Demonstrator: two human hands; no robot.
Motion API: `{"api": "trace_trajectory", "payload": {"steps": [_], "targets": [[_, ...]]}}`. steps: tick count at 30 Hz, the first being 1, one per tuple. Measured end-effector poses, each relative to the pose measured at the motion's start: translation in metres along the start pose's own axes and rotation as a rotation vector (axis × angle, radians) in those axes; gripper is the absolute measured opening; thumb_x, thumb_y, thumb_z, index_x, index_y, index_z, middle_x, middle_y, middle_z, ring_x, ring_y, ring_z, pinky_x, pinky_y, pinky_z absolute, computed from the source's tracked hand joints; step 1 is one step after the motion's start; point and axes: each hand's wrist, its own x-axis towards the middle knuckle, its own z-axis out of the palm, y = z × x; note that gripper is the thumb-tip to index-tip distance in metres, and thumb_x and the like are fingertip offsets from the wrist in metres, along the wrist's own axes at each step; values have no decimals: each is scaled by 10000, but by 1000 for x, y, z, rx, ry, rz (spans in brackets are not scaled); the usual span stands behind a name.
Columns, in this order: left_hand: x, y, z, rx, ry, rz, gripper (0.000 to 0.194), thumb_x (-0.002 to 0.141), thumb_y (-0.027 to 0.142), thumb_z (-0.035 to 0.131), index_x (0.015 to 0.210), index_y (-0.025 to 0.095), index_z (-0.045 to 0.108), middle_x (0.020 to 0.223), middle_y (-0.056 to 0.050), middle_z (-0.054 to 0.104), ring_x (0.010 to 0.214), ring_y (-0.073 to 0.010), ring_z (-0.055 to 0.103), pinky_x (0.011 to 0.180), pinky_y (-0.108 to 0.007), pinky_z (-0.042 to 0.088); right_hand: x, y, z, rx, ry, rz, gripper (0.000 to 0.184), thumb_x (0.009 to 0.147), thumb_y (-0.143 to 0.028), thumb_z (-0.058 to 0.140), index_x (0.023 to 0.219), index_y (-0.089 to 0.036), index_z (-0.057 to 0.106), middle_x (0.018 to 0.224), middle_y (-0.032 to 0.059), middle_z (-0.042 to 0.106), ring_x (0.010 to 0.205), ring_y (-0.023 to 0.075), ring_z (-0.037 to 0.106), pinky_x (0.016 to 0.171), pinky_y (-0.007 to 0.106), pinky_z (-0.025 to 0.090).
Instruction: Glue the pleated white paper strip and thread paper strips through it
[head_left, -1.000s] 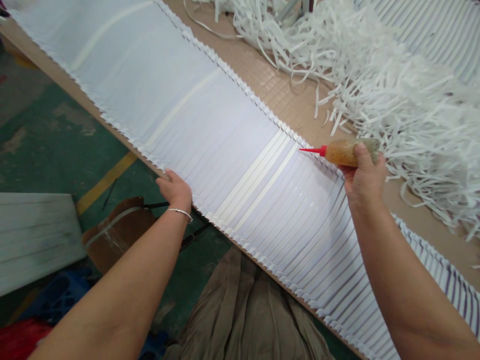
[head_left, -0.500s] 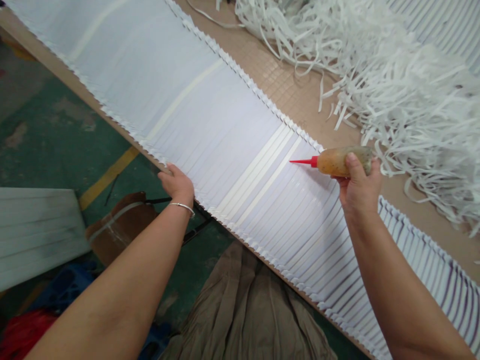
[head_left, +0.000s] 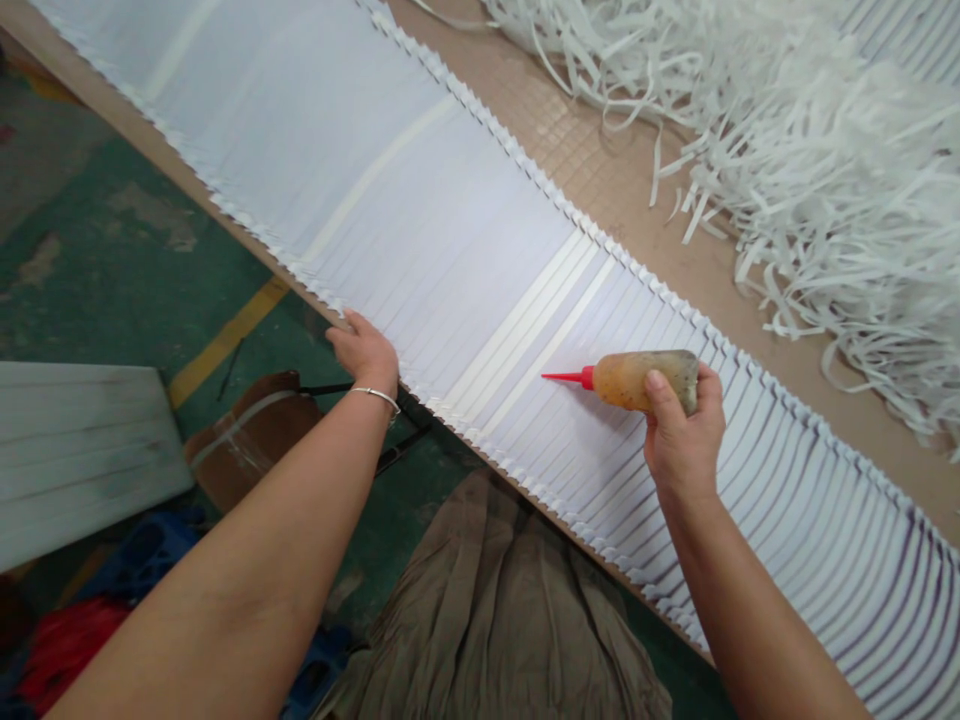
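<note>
My right hand (head_left: pixel 684 430) is wrapped around a squeeze glue bottle (head_left: pixel 637 380) with amber contents and a long red nozzle. The bottle lies nearly level, its red tip pointing left, over a long row of overlapping white strips (head_left: pixel 420 260); whether the tip touches them I cannot tell. Along the near edge of that row rests my left hand (head_left: pixel 365 350), fingers loosely apart at the border of strips and board, a bracelet at the wrist. Some strips near the middle look creamier than the others.
A big heap of loose white ribbon offcuts (head_left: pixel 825 190) covers the far side of the brown board (head_left: pixel 592 160). Below left are a brown stool seat (head_left: pixel 251 440), a pale panel (head_left: pixel 82 460), blue baskets (head_left: pixel 142 560) and the green floor (head_left: pixel 120 210).
My right hand has brought the bottle toward me and slightly left, from the far edge of the strips to over their middle. My left hand stays at the near edge.
</note>
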Motion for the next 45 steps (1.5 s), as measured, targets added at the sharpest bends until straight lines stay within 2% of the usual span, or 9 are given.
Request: {"api": "trace_trajectory", "payload": {"steps": [12, 17, 21, 24, 26, 29, 32, 37, 45], "targets": [[-1, 0, -1, 1, -18, 11, 246, 1101, 340, 353, 1098, 158, 519, 1135, -209, 685, 1209, -327, 665, 1012, -483, 541, -82, -14, 0, -365, -123, -148, 620, 755, -483, 848, 1286, -266, 613, 1195, 46, 646, 1059, 245, 640, 956, 435, 541], [-2, 0, -1, 7, -15, 12, 261, 1105, 343, 352, 1092, 151, 529, 1178, -230, 680, 1228, -323, 659, 1053, -485, 516, -96, -8, 4, -378, -208, -320, 651, 752, -432, 866, 1326, -282, 597, 1198, 57, 657, 1064, 253, 671, 926, 436, 586], [-1, -1, -1, 21, -4, 13, 255, 1101, 347, 364, 1072, 158, 534, 1185, -233, 680, 1225, -319, 663, 1058, -468, 514, -90, -10, 1, -255, -365, -446, 779, 733, -327, 887, 1418, -326, 515, 1221, 83, 703, 1082, 295, 730, 884, 494, 637], [-1, -1, -2, 16, -6, 13, 257, 1097, 352, 365, 1077, 162, 537, 1185, -232, 686, 1222, -323, 663, 1054, -475, 514, -71, -22, -4, -167, -446, -596, 812, 687, -233, 902, 1390, -384, 525, 1259, 75, 715, 1115, 325, 735, 882, 569, 636], [-1, -1, -2, 8, -4, 15, 252, 1095, 349, 368, 1074, 164, 537, 1181, -234, 686, 1217, -328, 664, 1046, -483, 514, -50, -31, -7, -151, -396, -654, 826, 644, -205, 928, 1354, -395, 551, 1268, 55, 711, 1116, 321, 732, 919, 597, 617], [-1, 0, -2, 3, 4, 8, 232, 1091, 345, 383, 1046, 170, 530, 1177, -234, 684, 1200, -324, 670, 1046, -470, 507, -4, -42, -7, -144, -93, -592, 754, 651, -284, 939, 1319, -337, 594, 1275, 36, 661, 1159, 274, 694, 1056, 566, 557], [-1, 2, -3, 8, 8, 1, 217, 1091, 340, 389, 1017, 178, 513, 1181, -236, 684, 1186, -319, 671, 1052, -458, 490, 55, -45, 0, 56, 176, -376, 547, 736, -397, 864, 1197, -270, 599, 1169, 5, 637, 1098, 199, 674, 1055, 467, 561], [-1, 5, -8, 21, -35, -9, 253, 1112, 378, 357, 979, 184, 449, 1224, -277, 658, 1192, -317, 665, 1042, -430, 473, 131, -39, 15, 315, 141, -87, 491, 728, -388, 842, 1078, -249, 527, 1050, -7, 653, 860, 177, 700, 672, 320, 603], [-3, 9, -10, 34, -34, -15, 276, 1121, 378, 362, 879, 258, 307, 1189, -242, 658, 1184, -288, 658, 989, -368, 469, 161, -25, 31, 338, 114, -42, 465, 718, -324, 844, 1034, -247, 512, 1062, -6, 671, 826, 148, 688, 635, 276, 583]]}}
